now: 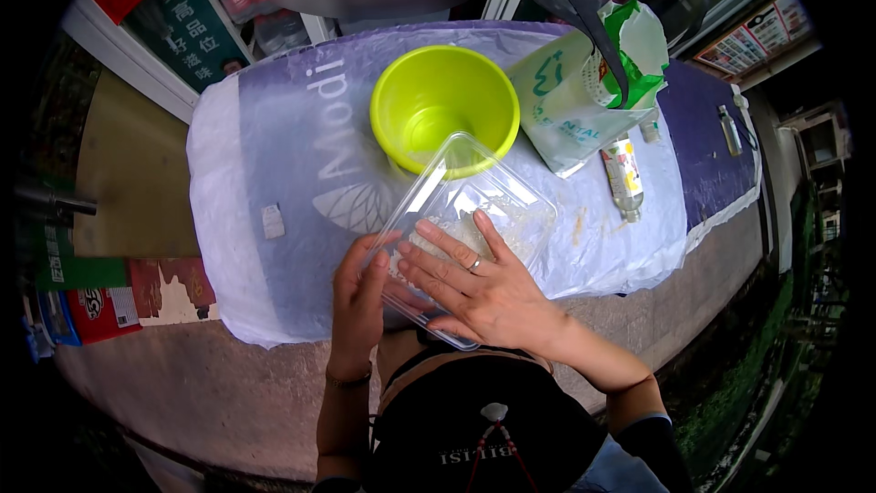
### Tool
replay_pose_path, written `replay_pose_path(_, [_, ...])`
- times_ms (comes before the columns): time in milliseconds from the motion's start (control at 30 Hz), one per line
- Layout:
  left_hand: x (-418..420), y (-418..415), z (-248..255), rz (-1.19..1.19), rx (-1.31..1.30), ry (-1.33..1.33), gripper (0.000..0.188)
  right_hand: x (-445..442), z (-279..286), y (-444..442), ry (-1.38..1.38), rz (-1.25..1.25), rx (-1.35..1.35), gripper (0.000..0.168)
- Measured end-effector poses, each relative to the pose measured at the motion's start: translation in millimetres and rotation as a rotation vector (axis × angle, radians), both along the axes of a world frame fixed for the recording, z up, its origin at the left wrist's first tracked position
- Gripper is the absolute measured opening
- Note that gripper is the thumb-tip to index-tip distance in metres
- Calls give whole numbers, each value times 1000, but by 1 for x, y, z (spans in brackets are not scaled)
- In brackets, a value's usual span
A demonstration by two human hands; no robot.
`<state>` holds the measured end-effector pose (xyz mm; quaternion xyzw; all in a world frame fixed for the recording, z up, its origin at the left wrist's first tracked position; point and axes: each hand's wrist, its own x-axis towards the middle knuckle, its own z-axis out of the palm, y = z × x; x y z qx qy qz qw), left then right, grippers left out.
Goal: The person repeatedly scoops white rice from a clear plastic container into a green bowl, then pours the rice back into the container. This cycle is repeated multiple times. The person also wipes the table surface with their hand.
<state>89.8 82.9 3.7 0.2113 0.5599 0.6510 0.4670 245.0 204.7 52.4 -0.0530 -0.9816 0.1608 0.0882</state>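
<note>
A clear plastic container is tilted in front of me, its far corner over the near rim of a lime-green plastic bowl. White flakes or grains lie spread inside the container. My left hand grips its left side, thumb on the near edge and some fingers seen through the plastic underneath. My right hand, with a ring on one finger, lies over the container with its fingers spread above the white material; whether the fingertips touch it cannot be told. The green bowl shows a little whitish residue inside.
The plastic-covered table carries a printed bag with dark handles at the back right and a labelled bottle lying beside it. A small white packet or paper lies at left. Another small bottle is at far right.
</note>
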Motion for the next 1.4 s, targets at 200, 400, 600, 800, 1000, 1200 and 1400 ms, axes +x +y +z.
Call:
replay_pose_path(200, [-1, -3, -4, 16, -30, -46, 43, 23, 3, 24, 391, -118, -257, 19])
replay_pose_path(400, [-7, -4, 5, 13, -54, 7, 44, 33, -50, 70, 897, -620, -1220, 34])
replay_pose_path(600, [-24, 0, 0, 30, -88, 77, 42, -4, -76, 69, 875, -579, -1988, 53])
replay_pose_path(800, [-54, 2, 15, 40, -50, 89, 38, -45, -66, 63, 970, -605, -2127, 52])
replay_pose_path(1000, [-82, 14, 37, -5, -72, 118, 33, -76, -61, 78, 1021, -640, -2171, 52])
replay_pose_path(1200, [-98, 34, 53, -24, -47, 226, 36, -99, -62, 94, 1012, -679, -2195, 53])
replay_pose_path(1400, [-102, 36, 49, -3, -24, 251, 37, -107, -50, 102, 1048, -657, -2226, 53])
